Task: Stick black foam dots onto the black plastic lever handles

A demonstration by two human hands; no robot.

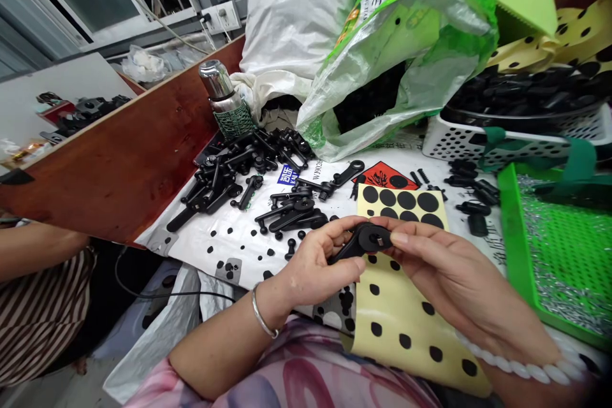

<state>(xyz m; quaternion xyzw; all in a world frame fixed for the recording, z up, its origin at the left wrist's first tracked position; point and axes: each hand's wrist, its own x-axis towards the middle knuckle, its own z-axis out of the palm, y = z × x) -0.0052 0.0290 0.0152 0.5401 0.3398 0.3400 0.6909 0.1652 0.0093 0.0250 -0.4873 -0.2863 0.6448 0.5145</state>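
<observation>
My left hand (315, 264) is closed round the arm of a black plastic crank handle (345, 251). At the handle's wide end is a black round pad (373, 238) with a hole, where something metallic shows. My right hand (444, 261) pinches the pad's right edge between thumb and fingers. Both hands are over a yellow backing sheet (406, 296) of black round stickers. Its upper part has large dots in rows, and the lower part hangs toward my lap. Just beyond my left hand, several similar black handles (296, 213) lie on the white sheeting.
A heap of black handles (229, 169) lies by a steel flask (222, 95) and a brown board (143, 146). An open green-white bag (406, 32) stands behind. At right are a white basket (459, 140) of black parts and a green tray (526, 268) with small metal pins. Another person's arm (38, 248) shows left.
</observation>
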